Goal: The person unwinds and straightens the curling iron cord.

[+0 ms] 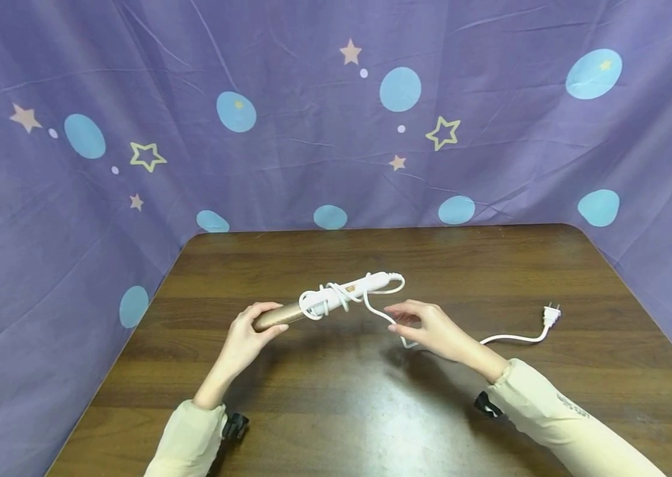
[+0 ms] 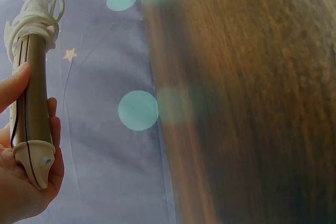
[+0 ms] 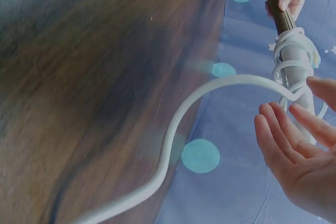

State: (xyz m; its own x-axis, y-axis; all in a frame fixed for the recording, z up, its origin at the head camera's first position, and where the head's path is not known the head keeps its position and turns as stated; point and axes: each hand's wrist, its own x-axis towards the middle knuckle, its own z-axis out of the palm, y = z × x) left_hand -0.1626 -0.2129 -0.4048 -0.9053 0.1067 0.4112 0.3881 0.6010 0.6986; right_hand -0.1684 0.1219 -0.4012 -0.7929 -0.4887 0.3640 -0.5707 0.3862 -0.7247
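A hair straightener with a white handle (image 1: 336, 296) and a brownish-gold barrel (image 2: 35, 85) is held up over the table, tilted so the handle end is higher. My left hand (image 1: 247, 331) grips it by the barrel end, thumb on one side and fingers around the other. White cord (image 3: 191, 100) winds in loose loops about the handle, then runs off toward my right hand (image 1: 425, 324). That hand is beside the cord, its fingers extended and the thumb apart from them. The cord passes between thumb and index finger, right at the fingertips.
The cord's two-pin plug (image 1: 551, 314) is at the right, beyond my right forearm. A brown wooden table (image 1: 336, 411) lies beneath the hands. Purple curtain (image 1: 312, 179) with stars and blue ovals hangs behind and at both sides. Black buckles (image 1: 235, 427) show at both cuffs.
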